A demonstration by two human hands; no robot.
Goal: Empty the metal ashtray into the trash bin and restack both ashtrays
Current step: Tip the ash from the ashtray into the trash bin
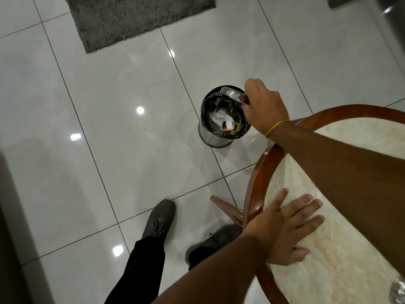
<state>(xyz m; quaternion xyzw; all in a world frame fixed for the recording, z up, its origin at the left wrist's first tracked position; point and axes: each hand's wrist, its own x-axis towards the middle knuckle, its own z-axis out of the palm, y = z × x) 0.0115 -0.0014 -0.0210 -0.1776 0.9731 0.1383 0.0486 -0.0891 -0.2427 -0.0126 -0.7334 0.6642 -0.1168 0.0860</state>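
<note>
My right hand (264,106) grips the shiny metal ashtray (232,94) and holds it tilted over the mouth of the trash bin (215,137). The bin is a small perforated metal cylinder on the floor with a black liner, holding crumpled paper and scraps. My left hand (285,227) lies flat with its fingers spread on the marble top of the round table (328,249), holding nothing. A glass object (397,291), possibly the second ashtray, shows only partly at the bottom right edge of the frame on the table.
The table has a curved wooden rim (255,178) and a wooden leg (228,212) angled toward my feet. My two dark shoes (160,218) stand on glossy white floor tiles. A grey rug (135,18) lies at the top of the frame.
</note>
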